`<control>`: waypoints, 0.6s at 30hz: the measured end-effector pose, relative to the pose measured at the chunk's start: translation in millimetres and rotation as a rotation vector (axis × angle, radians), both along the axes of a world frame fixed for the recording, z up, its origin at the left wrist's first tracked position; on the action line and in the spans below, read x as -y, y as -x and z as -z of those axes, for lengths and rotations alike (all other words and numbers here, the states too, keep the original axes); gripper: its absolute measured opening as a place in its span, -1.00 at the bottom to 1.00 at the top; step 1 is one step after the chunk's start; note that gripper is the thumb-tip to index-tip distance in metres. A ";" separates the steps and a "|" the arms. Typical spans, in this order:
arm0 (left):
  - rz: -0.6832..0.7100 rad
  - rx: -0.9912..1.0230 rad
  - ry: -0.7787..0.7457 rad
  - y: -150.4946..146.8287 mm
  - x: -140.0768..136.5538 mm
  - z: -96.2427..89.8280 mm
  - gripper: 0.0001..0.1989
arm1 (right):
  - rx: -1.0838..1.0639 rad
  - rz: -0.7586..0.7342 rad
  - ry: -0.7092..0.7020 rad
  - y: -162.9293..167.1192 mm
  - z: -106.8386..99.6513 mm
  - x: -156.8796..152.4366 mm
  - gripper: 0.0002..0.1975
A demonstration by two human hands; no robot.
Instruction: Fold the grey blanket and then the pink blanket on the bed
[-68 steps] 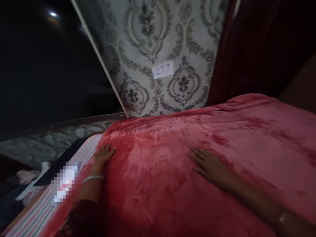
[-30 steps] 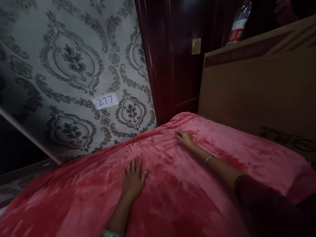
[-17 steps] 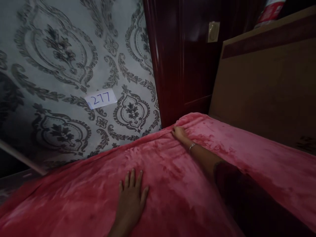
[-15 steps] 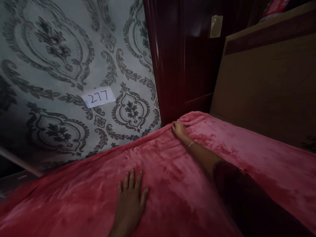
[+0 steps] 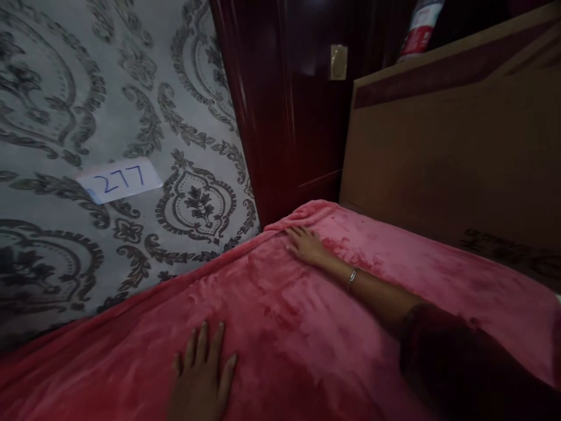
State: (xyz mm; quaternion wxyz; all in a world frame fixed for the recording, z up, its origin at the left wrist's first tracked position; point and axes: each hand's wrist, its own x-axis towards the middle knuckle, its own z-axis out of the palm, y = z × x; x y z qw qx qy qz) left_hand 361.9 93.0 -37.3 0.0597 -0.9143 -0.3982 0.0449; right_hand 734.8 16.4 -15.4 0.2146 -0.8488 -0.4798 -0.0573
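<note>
A plush pink-red blanket (image 5: 263, 304) spreads over a broad flat surface and reaches up to the wall. My left hand (image 5: 201, 374) lies flat on it at the lower middle, fingers apart and holding nothing. Farther off, close to the blanket's far edge, my right hand (image 5: 305, 244) rests palm down with its fingers stretched out. A silver bracelet (image 5: 352, 279) circles the right wrist. Just beyond the right fingertips the blanket's edge is bunched into soft folds (image 5: 313, 211). What lies under the blanket is hidden.
Patterned grey wallpaper (image 5: 193, 128) bears a paper label (image 5: 120, 180) reading 277. A dark red wooden panel (image 5: 298, 117) with a small plate (image 5: 339, 62) stands beyond the corner. At the right leans a large cardboard piece (image 5: 438, 146), with a red-labelled bottle (image 5: 421, 32) above its top edge.
My right hand has let go of the blanket's far edge, drawn back slightly and flattened out. My left hand stays spread on the blanket. The view has swung to the right.
</note>
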 end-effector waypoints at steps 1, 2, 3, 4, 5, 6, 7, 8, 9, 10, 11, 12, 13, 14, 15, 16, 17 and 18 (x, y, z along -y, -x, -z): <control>0.010 0.010 -0.010 0.4 -1.7 1.7 -0.33 | -0.001 0.000 0.090 2.8 3.8 5.1 -0.36; 0.021 0.023 -0.017 1.0 -3.3 3.2 -0.32 | -0.013 -0.001 0.169 5.0 7.4 8.0 -0.36; 0.030 0.037 -0.019 1.7 -4.9 4.5 -0.32 | -0.030 -0.004 0.221 6.3 10.1 9.3 -0.35; 0.037 0.047 -0.018 2.5 -6.2 5.5 -0.32 | -0.041 -0.012 0.246 6.6 11.6 9.5 -0.35; 0.039 0.054 -0.014 3.2 -7.5 6.4 -0.32 | -0.048 -0.021 0.255 5.6 11.7 9.3 -0.35; 0.037 0.056 -0.012 3.7 -8.6 7.2 -0.31 | -0.050 -0.026 0.255 3.2 10.3 9.8 -0.35; 0.034 0.055 -0.011 4.1 -9.6 8.1 -0.31 | -0.045 -0.026 0.247 -0.7 7.8 11.7 -0.37; 0.035 0.054 -0.014 4.4 -10.5 9.2 -0.31 | -0.039 -0.018 0.237 -6.3 4.7 15.8 -0.39; 0.036 0.059 -0.027 4.4 -11.5 10.7 -0.30 | -0.031 0.004 0.224 -13.5 1.4 22.3 -0.41; 0.038 0.065 -0.043 4.4 -12.4 12.6 -0.30 | -0.022 0.044 0.211 -22.2 -1.5 31.5 -0.42; 0.042 0.069 -0.055 4.3 -13.4 14.6 -0.30 | -0.014 0.101 0.200 -32.1 -3.5 43.2 -0.43; 0.043 0.074 -0.067 4.2 -14.5 16.7 -0.30 | -0.009 0.171 0.194 -42.8 -4.3 56.8 -0.42; 0.042 0.078 -0.075 4.2 -15.7 18.6 -0.30 | -0.009 0.244 0.197 -53.7 -3.7 71.6 -0.40; 0.040 0.077 -0.079 4.4 -16.9 20.1 -0.30 | -0.013 0.312 0.206 -64.4 -1.8 86.7 -0.39; 0.042 0.073 -0.075 4.7 -18.1 21.1 -0.29 | -0.019 0.365 0.219 -74.4 1.3 101.2 -0.38; 0.048 0.069 -0.070 5.3 -19.3 21.5 -0.28 | -0.025 0.399 0.234 -83.3 5.2 114.3 -0.38; 0.056 0.069 -0.069 5.9 -20.4 21.4 -0.28 | -0.028 0.417 0.248 -91.1 9.5 125.5 -0.38; 0.067 0.069 -0.066 6.7 -21.4 21.1 -0.28 | -0.029 0.420 0.260 -97.8 13.6 134.5 -0.38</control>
